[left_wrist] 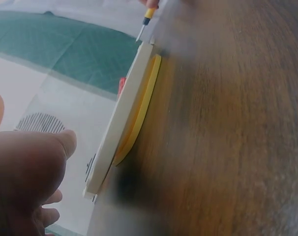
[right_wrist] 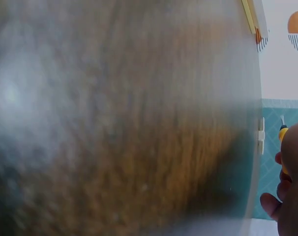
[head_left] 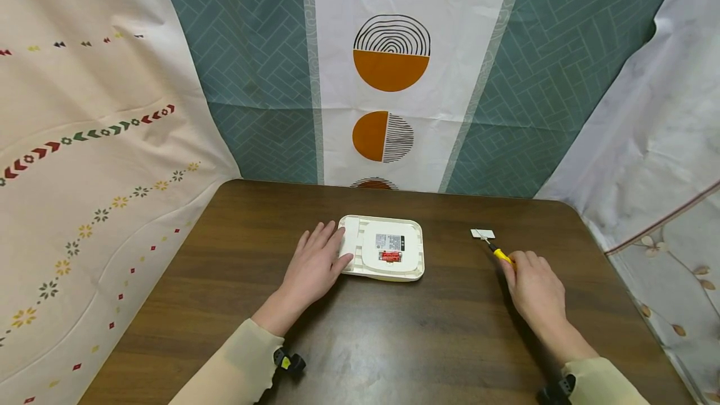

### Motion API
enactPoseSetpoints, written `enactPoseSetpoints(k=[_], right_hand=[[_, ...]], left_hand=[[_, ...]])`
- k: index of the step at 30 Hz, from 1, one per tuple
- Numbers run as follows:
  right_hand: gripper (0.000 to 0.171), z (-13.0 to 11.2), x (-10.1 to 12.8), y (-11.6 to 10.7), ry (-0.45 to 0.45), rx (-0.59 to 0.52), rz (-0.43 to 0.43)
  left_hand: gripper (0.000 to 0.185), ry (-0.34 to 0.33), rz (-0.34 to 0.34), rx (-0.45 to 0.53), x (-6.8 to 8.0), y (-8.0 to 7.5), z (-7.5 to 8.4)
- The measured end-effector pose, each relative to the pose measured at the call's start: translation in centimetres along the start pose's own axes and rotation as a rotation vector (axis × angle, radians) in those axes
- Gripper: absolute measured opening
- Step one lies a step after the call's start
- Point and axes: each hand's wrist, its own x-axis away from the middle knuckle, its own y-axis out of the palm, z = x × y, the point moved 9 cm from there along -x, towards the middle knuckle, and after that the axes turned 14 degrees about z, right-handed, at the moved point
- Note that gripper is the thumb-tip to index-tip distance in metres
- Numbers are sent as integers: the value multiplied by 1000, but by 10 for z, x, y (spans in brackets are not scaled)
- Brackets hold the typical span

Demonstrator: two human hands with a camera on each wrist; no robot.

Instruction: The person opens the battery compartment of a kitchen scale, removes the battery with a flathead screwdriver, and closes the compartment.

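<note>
Off-white plastic rounded-rectangle device (head_left: 369,255) sits left of centre on the dark brown wood-grain tabletop (head_left: 360,330), printed grey label (head_left: 389,242) facing up. Red cylindrical batteries (head_left: 390,257) are exposed just below the label (count can't be confirmed, too small). Yellow lower part (left_wrist: 147,103) is seen under the pale shell in the left wrist view.

Left hand (head_left: 315,261): nothing gripped, fingers extended, placed over the device's left end. Firm contact can't be told; a gap at the thumb is suggested by the wrist view.

Right hand (head_left: 537,289): yellow-and-black-handled screwdriver (head_left: 502,256) with thin metal shaft is held in curled fingers. Small white flat rectangular piece (head_left: 489,234) lies on the tabletop well right of the device. It is overlapped by the tip in the head view, but contact isn't confirmed.

Risks, as judged: the white piece could be flicked away if caught by the tip, being small and probably light. The device could be slid or rocked if pressed at one end only, since the lower part looks set in from the shell edge. The batteries could be popped loose by a knock, as no cover is seen over them. The shell could be scratched by a slipped tip.
</note>
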Motion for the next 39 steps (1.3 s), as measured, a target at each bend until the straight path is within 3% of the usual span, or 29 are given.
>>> enactPoseSetpoints(k=[22,39], right_hand=[[23,32,-1,3,76,71,-18],[23,46,-1,8,167,115,-88]], left_hand=[[71,-15,-7,-4,1,-1,-1],[68,-2,-53,-10,7,16,3]])
